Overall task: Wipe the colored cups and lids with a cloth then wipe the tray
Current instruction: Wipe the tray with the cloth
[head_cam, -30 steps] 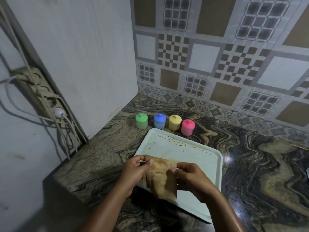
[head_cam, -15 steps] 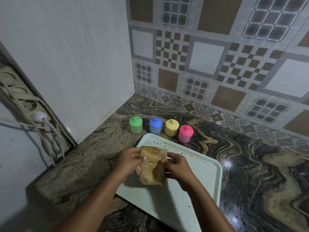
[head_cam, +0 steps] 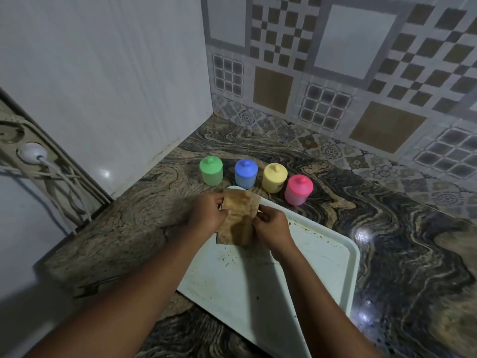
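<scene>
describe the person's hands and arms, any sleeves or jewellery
The left hand and right hand are bare: no gloves, rings or bracelets show. Both arms are uncovered to the picture's edge, with no sleeves, watch or markings in view.

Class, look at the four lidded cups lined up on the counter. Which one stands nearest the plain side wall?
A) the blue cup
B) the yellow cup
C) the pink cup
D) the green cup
D: the green cup stands at the left end of the row, the end closest to the plain side wall.
</scene>
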Demonstrator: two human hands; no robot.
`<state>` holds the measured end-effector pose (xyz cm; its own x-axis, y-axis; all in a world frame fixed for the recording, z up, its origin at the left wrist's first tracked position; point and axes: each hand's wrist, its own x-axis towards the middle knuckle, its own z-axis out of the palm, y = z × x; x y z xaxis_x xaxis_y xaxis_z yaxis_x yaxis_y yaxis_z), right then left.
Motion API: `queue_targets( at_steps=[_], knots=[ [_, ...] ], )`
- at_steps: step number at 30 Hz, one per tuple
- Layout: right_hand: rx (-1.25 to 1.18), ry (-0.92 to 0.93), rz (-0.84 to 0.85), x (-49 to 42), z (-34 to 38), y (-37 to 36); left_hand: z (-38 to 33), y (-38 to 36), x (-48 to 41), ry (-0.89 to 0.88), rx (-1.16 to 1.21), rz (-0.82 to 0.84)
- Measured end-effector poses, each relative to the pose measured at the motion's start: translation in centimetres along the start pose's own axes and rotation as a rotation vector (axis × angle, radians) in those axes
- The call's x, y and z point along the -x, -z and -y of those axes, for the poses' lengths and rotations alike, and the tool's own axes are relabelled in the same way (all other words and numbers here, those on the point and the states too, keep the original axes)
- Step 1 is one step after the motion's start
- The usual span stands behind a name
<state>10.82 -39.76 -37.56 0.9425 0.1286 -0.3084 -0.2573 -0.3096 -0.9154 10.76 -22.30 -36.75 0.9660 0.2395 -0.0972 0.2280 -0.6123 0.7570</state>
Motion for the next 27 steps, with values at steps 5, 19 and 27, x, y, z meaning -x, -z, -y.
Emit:
queue_targets(
  at_steps=[5,19,27],
  knots=[
    [0.189,0.097,-0.032,0.9,0.8,0.3,0.1,-0.1,-0.1,-0.041,-0.094,0.009],
    [1.080,0.568,0.237,-1.8,0.0,-2.2,8.6,5.2,12.3,-0.114,-0.377,0.406],
    [1.289,0.597,0.191,-2.1,-1.0,-3.3,11.8,7.2,12.7,-0.184,-0.335,0.510]
  ],
)
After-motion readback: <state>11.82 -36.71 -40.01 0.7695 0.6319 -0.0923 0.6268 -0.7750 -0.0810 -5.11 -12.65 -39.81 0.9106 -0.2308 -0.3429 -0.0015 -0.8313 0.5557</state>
